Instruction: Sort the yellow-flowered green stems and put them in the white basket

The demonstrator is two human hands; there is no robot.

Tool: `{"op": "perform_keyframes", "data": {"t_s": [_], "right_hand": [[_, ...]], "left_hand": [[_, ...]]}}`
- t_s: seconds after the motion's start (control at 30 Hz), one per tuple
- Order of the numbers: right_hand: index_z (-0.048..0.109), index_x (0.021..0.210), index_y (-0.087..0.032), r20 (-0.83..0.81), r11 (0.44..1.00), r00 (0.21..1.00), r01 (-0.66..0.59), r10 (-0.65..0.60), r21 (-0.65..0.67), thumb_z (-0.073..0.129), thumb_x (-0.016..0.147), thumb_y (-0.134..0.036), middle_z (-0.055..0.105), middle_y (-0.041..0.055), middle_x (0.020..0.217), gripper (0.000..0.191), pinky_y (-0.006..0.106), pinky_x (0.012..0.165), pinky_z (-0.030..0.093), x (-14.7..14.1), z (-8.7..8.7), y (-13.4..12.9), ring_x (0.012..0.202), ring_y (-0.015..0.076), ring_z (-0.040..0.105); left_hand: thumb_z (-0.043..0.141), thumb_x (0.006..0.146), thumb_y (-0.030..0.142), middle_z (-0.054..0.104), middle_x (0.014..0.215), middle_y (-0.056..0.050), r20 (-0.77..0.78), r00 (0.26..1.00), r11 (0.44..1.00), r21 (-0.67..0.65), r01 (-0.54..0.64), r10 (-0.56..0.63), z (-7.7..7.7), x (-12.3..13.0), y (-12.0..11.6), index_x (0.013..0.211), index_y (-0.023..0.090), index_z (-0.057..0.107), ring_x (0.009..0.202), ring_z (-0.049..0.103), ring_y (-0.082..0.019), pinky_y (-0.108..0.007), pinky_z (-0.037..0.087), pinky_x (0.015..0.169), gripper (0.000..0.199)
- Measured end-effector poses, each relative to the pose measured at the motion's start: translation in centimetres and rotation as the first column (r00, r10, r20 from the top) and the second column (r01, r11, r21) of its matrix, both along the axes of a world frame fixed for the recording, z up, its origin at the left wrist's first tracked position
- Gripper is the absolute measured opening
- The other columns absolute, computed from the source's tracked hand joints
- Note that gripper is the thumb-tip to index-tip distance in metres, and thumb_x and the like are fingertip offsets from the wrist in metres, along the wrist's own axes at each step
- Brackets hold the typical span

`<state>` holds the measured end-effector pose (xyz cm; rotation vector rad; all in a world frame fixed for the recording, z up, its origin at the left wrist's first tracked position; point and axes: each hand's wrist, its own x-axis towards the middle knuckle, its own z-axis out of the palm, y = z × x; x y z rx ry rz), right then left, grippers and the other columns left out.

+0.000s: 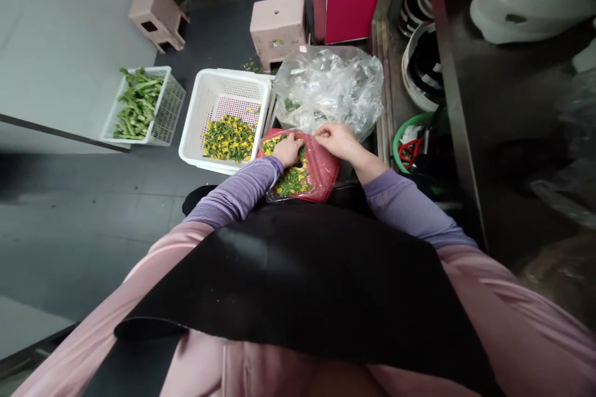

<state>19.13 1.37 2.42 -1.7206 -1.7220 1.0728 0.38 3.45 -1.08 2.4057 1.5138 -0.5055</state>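
Note:
Yellow-flowered greens [292,181] lie on clear plastic in a red basket [329,167] just in front of my black apron. My left hand [287,150] is down on these greens, fingers bent and close together; what they grip is too small to name. At the basket's far right edge, my right hand [338,138] has its thumb and fingers pinched together, and anything between them is too small to make out. Beyond both hands sits a large clear plastic bag [330,84] with some green leaves inside.
To the left stands a white basket [198,105] holding more yellow-flowered greens [229,138]. Farther left, another white basket [168,108] contains green stalks [139,105]. Two pink stools [278,22] are behind. A green basin [404,130] and a metal shelf edge [459,111] bound the right.

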Motion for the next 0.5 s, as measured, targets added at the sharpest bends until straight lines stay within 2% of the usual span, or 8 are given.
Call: {"op": "perform_keyframes", "data": {"t_s": [0.1,0.13,0.2,0.23,0.27,0.33,0.4,0.5], "right_hand": [[0.077,0.11,-0.018,0.138,0.964,0.954,-0.265,0.266,-0.022,0.063,0.087,-0.021,0.075,0.006,0.101,0.027,0.029,0.082,0.049,-0.9,-0.2,-1.3,0.088,0.0188,0.067],[0.077,0.112,-0.02,0.184,0.915,0.897,-0.402,0.401,-0.034,0.064,0.087,-0.02,0.075,0.0062,0.11,0.028,0.029,0.085,0.049,-1.4,-0.5,-1.9,0.096,0.02,0.068],[0.077,0.116,-0.024,0.286,0.771,0.723,-0.627,0.629,-0.111,0.068,0.086,-0.02,0.071,0.0067,0.128,0.031,0.031,0.091,0.05,-2.5,-1.3,-3.1,0.111,0.0235,0.067],[0.077,0.118,-0.025,0.335,0.717,0.644,-0.675,0.687,-0.172,0.069,0.086,-0.02,0.068,0.0078,0.135,0.032,0.032,0.092,0.05,-3.0,-1.7,-3.7,0.115,0.0258,0.066],[0.076,0.121,-0.025,0.382,0.698,0.596,-0.677,0.706,-0.233,0.069,0.088,-0.022,0.066,0.0095,0.138,0.034,0.034,0.093,0.051,-3.4,-2.2,-4.1,0.117,0.0279,0.066],[0.073,0.127,-0.021,0.461,0.723,0.569,-0.623,0.681,-0.299,0.067,0.091,-0.025,0.064,0.0139,0.138,0.037,0.037,0.095,0.052,-3.8,-2.8,-4.6,0.118,0.0315,0.066],[0.07,0.131,-0.018,0.497,0.76,0.589,-0.587,0.638,-0.28,0.065,0.093,-0.025,0.063,0.0176,0.138,0.04,0.038,0.101,0.05,-3.9,-3.1,-4.6,0.122,0.0329,0.064],[0.065,0.137,-0.015,0.477,0.788,0.637,-0.566,0.605,-0.244,0.059,0.095,-0.019,0.061,0.0207,0.139,0.043,0.036,0.108,0.047,-4.1,-3.2,-4.4,0.125,0.0322,0.063]], "left_hand": [[0.054,0.093,0.025,0.053,0.132,-0.015,0.0,0.995,0.995,0.011,0.102,-0.102,-0.4,-1.6,-0.4,0.139,0.023,0.062,0.114,0.065,-0.028,-0.037,0.052,0.094,0.047],[0.053,0.094,0.026,0.053,0.133,-0.015,0.015,0.989,0.989,0.012,0.149,-0.149,-0.6,-2.1,-0.6,0.136,0.023,0.064,0.115,0.065,-0.028,-0.037,0.051,0.095,0.044],[0.052,0.094,0.026,0.053,0.139,-0.015,0.047,0.968,0.969,0.009,0.246,-0.246,-1.0,-3.3,-1.0,0.132,0.021,0.067,0.12,0.062,-0.027,-0.036,0.05,0.1,0.041],[0.051,0.094,0.024,0.052,0.143,-0.014,0.062,0.956,0.958,0.005,0.288,-0.288,-1.2,-3.9,-1.3,0.131,0.021,0.068,0.123,0.061,-0.027,-0.036,0.048,0.103,0.041],[0.05,0.094,0.022,0.053,0.144,-0.013,0.077,0.944,0.947,-0.007,0.322,-0.32,-1.2,-4.4,-1.6,0.13,0.021,0.069,0.125,0.06,-0.027,-0.036,0.047,0.106,0.041],[0.05,0.092,0.017,0.057,0.142,-0.011,0.12,0.928,0.932,-0.043,0.36,-0.353,-1.2,-5.1,-2.4,0.128,0.021,0.07,0.128,0.059,-0.024,-0.033,0.045,0.11,0.042],[0.049,0.091,0.014,0.057,0.143,-0.01,0.17,0.928,0.937,-0.05,0.345,-0.332,-0.9,-5.3,-3.0,0.132,0.022,0.068,0.13,0.058,-0.023,-0.031,0.045,0.11,0.046],[0.047,0.092,0.013,0.043,0.158,-0.015,0.167,0.971,0.986,0.016,0.169,-0.169,-0.6,-4.1,-2.8,0.149,0.015,0.052,0.133,0.057,-0.025,-0.033,0.047,0.108,0.057]]}}
